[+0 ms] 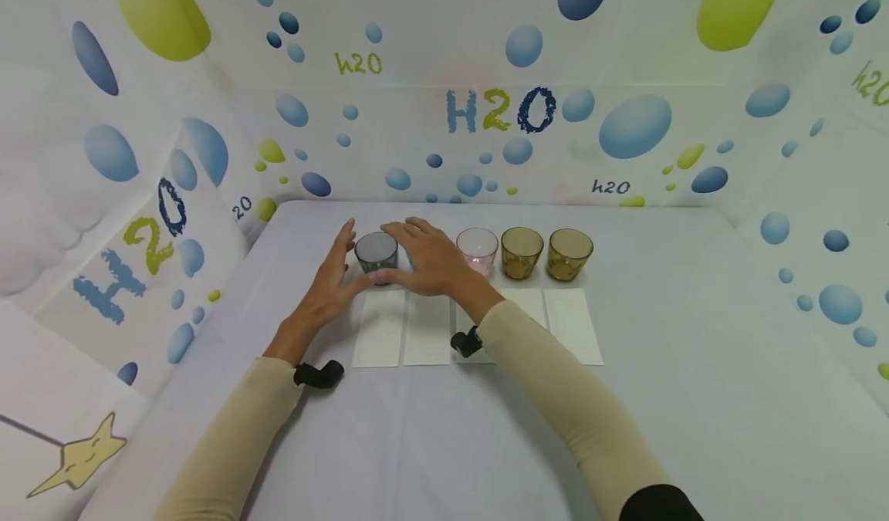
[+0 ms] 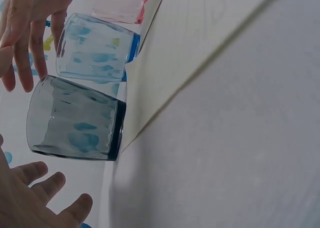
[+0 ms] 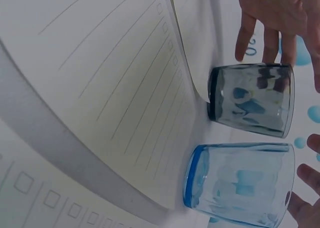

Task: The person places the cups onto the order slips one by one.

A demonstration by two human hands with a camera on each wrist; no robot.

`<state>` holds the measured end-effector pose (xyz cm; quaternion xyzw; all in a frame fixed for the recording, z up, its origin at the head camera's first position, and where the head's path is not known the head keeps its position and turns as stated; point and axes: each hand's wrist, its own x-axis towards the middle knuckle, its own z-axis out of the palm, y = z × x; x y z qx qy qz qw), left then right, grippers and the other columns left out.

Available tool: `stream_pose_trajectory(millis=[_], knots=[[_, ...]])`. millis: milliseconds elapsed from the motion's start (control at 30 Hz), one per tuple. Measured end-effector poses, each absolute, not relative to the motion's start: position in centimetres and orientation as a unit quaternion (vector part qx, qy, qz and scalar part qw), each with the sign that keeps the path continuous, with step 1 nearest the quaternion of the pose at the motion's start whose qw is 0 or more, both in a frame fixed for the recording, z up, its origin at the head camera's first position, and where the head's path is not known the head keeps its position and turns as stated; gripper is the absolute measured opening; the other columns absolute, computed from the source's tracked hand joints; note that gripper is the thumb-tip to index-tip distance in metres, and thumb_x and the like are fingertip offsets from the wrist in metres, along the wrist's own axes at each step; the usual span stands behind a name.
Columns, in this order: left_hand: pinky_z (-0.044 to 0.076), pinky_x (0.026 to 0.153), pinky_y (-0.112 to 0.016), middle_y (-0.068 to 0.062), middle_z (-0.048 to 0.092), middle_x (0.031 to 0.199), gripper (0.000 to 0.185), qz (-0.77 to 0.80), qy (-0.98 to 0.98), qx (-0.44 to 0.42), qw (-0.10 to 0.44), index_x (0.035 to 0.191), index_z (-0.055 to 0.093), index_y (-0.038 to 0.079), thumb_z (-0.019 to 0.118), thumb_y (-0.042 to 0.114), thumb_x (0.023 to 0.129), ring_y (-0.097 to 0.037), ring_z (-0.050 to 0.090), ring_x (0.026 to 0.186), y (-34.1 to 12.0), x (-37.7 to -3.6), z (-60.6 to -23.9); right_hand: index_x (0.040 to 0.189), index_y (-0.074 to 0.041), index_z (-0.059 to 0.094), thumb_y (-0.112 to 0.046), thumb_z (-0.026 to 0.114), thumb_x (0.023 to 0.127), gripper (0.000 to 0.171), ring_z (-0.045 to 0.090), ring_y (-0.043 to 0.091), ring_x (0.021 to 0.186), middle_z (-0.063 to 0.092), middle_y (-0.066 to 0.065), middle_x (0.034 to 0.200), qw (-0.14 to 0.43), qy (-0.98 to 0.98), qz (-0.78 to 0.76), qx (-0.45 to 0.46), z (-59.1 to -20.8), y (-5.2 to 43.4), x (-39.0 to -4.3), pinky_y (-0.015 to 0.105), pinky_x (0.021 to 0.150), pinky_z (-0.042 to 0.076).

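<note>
A smoky grey glass (image 1: 376, 249) stands upright at the left end of a row. My left hand (image 1: 329, 283) is at its left side with the fingers spread. From the right, my right hand (image 1: 430, 258) reaches over with straight fingers, and both thumbs come together in front of the grey glass. In the left wrist view, gaps show between the fingers and the grey glass (image 2: 75, 123). A blue glass (image 3: 240, 183) stands beside the grey one in the right wrist view; in the head view my right hand mostly hides it.
Farther right in the row are a pink glass (image 1: 477, 248) and two amber glasses, one (image 1: 522, 252) next to the other (image 1: 569, 255). Several lined paper sheets (image 1: 380, 332) lie side by side in front of the glasses on the white tabletop (image 1: 694, 351).
</note>
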<state>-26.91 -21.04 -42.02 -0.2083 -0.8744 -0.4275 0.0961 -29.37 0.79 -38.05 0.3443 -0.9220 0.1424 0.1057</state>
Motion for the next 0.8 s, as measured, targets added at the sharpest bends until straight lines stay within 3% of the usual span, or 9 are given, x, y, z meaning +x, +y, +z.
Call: stream_pose_trajectory(millis=[200,567,800], knots=[[0.029,0.103,-0.063,-0.014,0.016,0.155,0.087,-0.447,-0.869,-0.198,0.084,0.15,-0.002,0.037,0.06,0.031,0.089,-0.034,0.023,0.139,-21.5,-27.2,-41.9,0.147,-0.025,0.031,-0.073,0.041,0.083,0.081,0.026,0.021,0.139,0.036,-0.003,0.149,0.12,-0.919,0.133,0.352,-37.8,0.4,-29.6,0.044,0.111,0.029],[0.025,0.105,-0.064,-0.025,0.014,0.152,0.082,-0.492,-0.854,-0.165,0.043,0.152,-0.003,0.018,0.054,0.022,0.093,-0.046,0.019,0.137,-20.8,-25.2,-38.8,0.147,-0.023,0.031,-0.064,0.047,0.087,0.074,0.027,0.023,0.139,0.038,-0.001,0.148,0.116,-0.914,0.129,0.366,-37.8,-0.3,-30.0,0.047,0.11,0.03],[0.023,0.106,-0.064,-0.018,0.018,0.153,0.078,-0.506,-0.845,-0.163,0.05,0.149,-0.001,0.037,0.053,0.032,0.094,-0.038,0.022,0.138,-22.2,-27.5,-41.5,0.147,-0.024,0.031,-0.06,0.053,0.086,0.074,0.024,0.024,0.14,0.037,-0.001,0.148,0.098,-0.921,0.135,0.352,-38.3,-0.7,-30.5,0.05,0.109,0.03]])
